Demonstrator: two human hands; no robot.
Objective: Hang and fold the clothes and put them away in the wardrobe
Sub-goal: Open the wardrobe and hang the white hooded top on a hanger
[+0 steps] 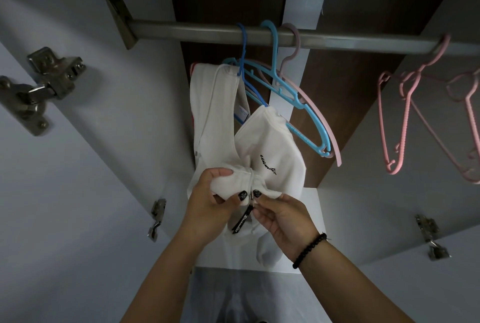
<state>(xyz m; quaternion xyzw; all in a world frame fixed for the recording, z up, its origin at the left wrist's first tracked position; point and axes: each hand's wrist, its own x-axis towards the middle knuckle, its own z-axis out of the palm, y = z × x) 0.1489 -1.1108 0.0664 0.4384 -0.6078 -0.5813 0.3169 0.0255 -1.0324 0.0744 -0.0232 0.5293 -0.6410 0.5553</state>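
Observation:
A white zip-up jacket [270,141] with small black script on the chest hangs on a dark blue hanger [242,58] from the metal wardrobe rail [207,30]. My left hand [213,200] grips the bunched white fabric at the jacket's front, just left of the zip. My right hand [283,219] pinches the metal zip slider with its black pull tag [242,222] at the same spot. Both hands touch each other at the zip. The lower part of the jacket hangs down behind my hands.
A light blue hanger [293,94] and a pink hanger [322,125] hang bare on the rail beside the jacket. Several pink hangers [405,120] hang at the right. The wardrobe doors stand open on both sides, with metal hinges [39,86]. A white shelf [314,213] lies below.

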